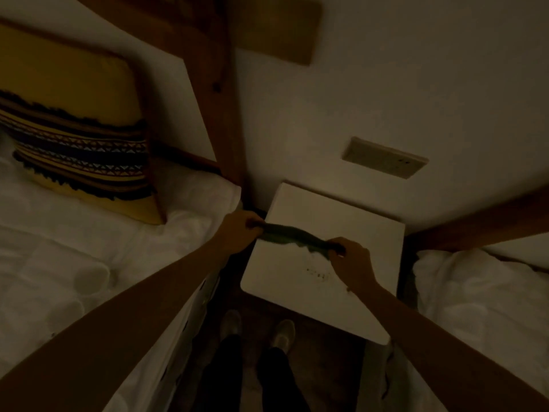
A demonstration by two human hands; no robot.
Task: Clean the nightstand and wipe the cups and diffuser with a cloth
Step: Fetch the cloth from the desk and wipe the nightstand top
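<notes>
Clearly, a dark cloth (292, 237) is held stretched between both hands above the white nightstand (300, 286). One end is gripped by the left hand (241, 233), with fingers curled around it, over the left edge of the worktop. The other end is pinched by the right hand (350, 257), also with curled fingers, over the middle of the worktop. Small dark specks (319, 274) are seen on the white surface just below the right hand. A bed (74, 257) with a striped yellow pillow (80, 138) is placed at the left, and another bed (481, 298) at the right.
</notes>
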